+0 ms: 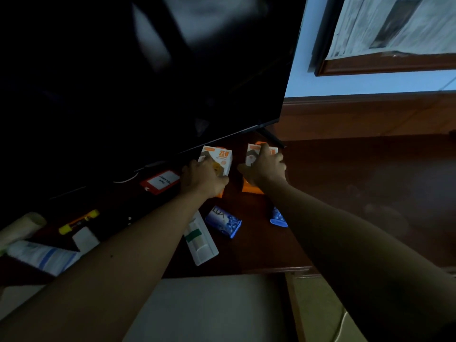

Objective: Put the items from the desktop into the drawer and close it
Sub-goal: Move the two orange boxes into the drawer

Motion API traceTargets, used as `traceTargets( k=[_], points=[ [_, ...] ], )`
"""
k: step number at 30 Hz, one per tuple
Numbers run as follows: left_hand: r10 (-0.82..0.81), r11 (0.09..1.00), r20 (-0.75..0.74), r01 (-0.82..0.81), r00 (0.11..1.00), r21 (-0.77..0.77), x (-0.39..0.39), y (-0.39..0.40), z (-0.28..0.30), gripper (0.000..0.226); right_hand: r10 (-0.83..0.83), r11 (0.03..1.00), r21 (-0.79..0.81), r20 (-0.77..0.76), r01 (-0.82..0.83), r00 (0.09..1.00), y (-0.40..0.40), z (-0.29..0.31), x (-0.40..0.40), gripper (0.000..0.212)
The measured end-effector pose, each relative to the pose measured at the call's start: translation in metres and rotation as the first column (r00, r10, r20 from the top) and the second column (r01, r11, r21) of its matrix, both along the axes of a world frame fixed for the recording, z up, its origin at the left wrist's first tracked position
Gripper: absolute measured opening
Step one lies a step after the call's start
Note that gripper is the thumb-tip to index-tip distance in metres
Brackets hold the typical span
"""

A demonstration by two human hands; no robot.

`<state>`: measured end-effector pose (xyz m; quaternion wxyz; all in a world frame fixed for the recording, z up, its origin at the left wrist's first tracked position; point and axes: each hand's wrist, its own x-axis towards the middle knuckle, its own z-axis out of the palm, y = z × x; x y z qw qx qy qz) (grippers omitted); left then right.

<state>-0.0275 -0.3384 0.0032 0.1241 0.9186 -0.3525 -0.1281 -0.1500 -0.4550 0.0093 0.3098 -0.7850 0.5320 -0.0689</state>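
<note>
Pickup underway: left hand (206, 177) grasps left box (217, 160), right hand (265, 169) grasps right box (259, 154), both on desk (333, 193) below screen (148, 82). Next: lift both, carry to open drawer (204, 309).

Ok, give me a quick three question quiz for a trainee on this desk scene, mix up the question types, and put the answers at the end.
1. True or false: each hand is closed on an orange and white box.
2. Multiple choice: the drawer below the desk edge is A) shut, B) pulled open, C) removed and set on the desk.
3. Short answer: what lies on the desk between the two forearms?

Key
1. True: the left hand grips the left box and the right hand grips the right box, both near the foot of the dark screen.
2. B.
3. A blue Lux soap pack; a second blue pack shows partly behind the right forearm.
</note>
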Motion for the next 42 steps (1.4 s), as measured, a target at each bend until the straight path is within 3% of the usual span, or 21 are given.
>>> traceTargets(
  k=[7, 13, 19, 29, 42],
  points=[
    [-0.002, 0.993, -0.002, 0.002, 1.000, -0.116, -0.029, 0.041, 0.030, 0.091, 0.065, 0.995, -0.083, 0.129, -0.055, 0.990, 0.047, 0.031, -0.031, 0.101],
    [-0.030, 0.983, -0.060, 0.019, 0.998, -0.183, -0.077, 0.117, 0.035, 0.079, 0.011, 0.999, -0.041, 0.065, -0.009, 0.998, 0.123, 0.032, -0.093, 0.103],
    [-0.068, 0.983, -0.088, 0.052, 0.994, -0.175, -0.133, 0.197, 0.016, 0.092, -0.022, 0.999, -0.023, 0.033, 0.023, 0.999, 0.202, 0.021, -0.159, 0.105],
    [-0.145, 0.989, -0.128, 0.141, 0.981, -0.039, -0.206, 0.284, -0.028, 0.093, 0.061, 0.997, 0.050, -0.064, -0.058, 0.996, 0.280, -0.017, -0.230, 0.096],
    [0.064, 0.981, -0.268, -0.011, 0.961, 0.194, -0.226, 0.274, -0.099, 0.102, 0.247, 0.957, 0.211, -0.228, -0.200, 0.942, 0.273, -0.090, -0.216, 0.104]
  ],
)
